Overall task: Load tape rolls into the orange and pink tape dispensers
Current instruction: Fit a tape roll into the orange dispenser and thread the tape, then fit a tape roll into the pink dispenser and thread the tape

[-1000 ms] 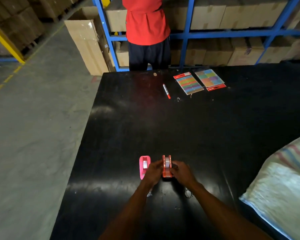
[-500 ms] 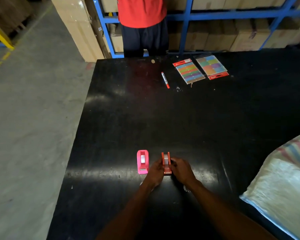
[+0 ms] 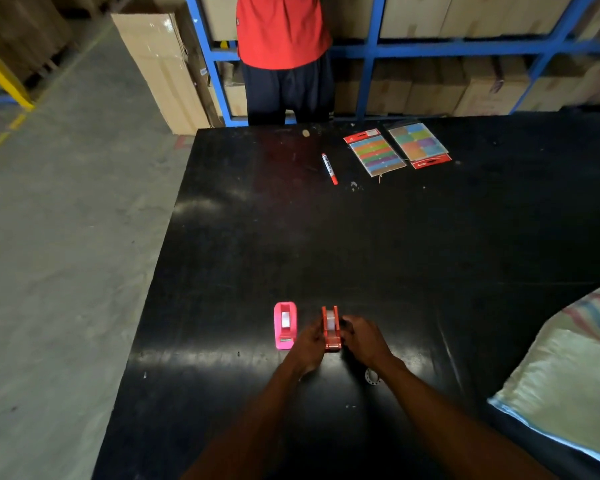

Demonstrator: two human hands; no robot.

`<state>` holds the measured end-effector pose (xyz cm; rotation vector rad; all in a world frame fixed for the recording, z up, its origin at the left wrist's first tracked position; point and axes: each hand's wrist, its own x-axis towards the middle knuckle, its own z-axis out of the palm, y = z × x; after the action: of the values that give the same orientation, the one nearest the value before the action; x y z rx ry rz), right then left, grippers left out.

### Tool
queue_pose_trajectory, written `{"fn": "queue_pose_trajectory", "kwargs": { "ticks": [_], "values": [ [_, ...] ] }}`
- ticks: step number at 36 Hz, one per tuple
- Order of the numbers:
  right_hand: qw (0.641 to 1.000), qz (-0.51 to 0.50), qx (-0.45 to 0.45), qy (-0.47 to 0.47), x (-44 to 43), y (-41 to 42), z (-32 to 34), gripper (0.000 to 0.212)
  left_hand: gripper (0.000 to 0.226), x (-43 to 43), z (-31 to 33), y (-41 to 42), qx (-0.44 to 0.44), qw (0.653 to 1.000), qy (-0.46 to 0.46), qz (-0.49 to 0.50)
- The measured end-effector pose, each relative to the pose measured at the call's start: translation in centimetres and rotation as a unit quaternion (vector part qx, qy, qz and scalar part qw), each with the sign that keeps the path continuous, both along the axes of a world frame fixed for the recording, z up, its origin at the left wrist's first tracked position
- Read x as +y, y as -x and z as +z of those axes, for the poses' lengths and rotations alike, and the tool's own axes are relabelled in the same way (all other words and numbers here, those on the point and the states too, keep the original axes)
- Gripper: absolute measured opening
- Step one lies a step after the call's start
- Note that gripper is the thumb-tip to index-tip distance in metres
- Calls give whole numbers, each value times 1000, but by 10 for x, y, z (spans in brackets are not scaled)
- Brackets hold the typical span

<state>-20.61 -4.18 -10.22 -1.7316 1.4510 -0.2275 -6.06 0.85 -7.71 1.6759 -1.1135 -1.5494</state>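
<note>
Pink dispenser (image 3: 285, 325): stands alone on the black worktop (image 3: 326, 244), just left of the hands, a white roll seated inside.
Left hand (image 3: 308, 344): fingers pressed against the left side of the orange dispenser.
Orange dispenser (image 3: 331, 328): upright on the worktop between both hands, a pale tape roll (image 3: 330, 322) showing in its slot.
Right hand (image 3: 364, 337): fingers closed on the dispenser's right side.
Small ring (image 3: 372, 376): lies on the worktop beside the right wrist.
Marker (image 3: 329, 168): far side, beside two packs of coloured notes (image 3: 378, 156).
Sack (image 3: 568, 372): at the right edge.
</note>
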Motion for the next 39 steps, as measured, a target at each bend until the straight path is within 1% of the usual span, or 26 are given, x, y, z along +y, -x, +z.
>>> {"fn": "queue_pose_trajectory", "kwargs": {
  "ticks": [2, 4, 5, 8, 11, 14, 16, 19, 22, 27, 29, 33, 35, 37, 39],
  "values": [
    [1000, 2, 17, -1, 0, 3, 4, 18, 44, 1, 1, -3, 5, 1000, 8, 0],
    [1000, 5, 28, -6, -2, 6, 6, 17, 44, 0, 0, -5, 1, 1000, 7, -12],
    [1000, 2, 31, -6, -3, 7, 9, 16, 43, 0, 0, -7, -8, 1000, 11, -17],
    [999, -18, 46, -7, -5, 8, 15, 22, 45, 0, 13, -11, -43, 998, 30, -33],
    [999, -29, 24, 10, -4, 5, 26, 21, 46, 0, 21, -21, -72, 995, 60, -20],
    [999, -27, 40, 18, -2, -1, 38, 22, 45, -1, 22, -40, -100, 992, 76, 15],
    [999, -14, 32, 29, -1, -6, 44, 15, 43, -1, 24, -55, -112, 990, 85, 30],
    [998, 0, 50, 47, -1, -16, 47, 15, 42, 2, 28, -82, -117, 987, 97, 46],
    [997, 3, 51, 63, 0, -29, 46, 17, 43, 7, 26, -107, -113, 988, 100, 39],
    [996, 23, 33, 75, 5, -54, 49, 15, 46, 14, 21, -132, -169, 981, 93, 4],
    [996, 41, 29, 75, 6, -62, 47, 12, 52, 17, 20, -137, -182, 980, 83, -11],
    [990, 88, 53, 98, 3, -80, 45, 7, 76, 17, 10, -142, -179, 981, 55, -43],
    [985, 116, 74, 104, 3, -92, 48, 11, 90, 17, 4, -143, -179, 980, 47, -70],
    [979, 146, 104, 102, 0, -104, 46, 21, 103, 14, -4, -145, -184, 977, 44, -95],
    [972, 167, 140, 91, -3, -112, 45, 32, 111, 14, -11, -146, -192, 974, 48, -111]
  ]
}}
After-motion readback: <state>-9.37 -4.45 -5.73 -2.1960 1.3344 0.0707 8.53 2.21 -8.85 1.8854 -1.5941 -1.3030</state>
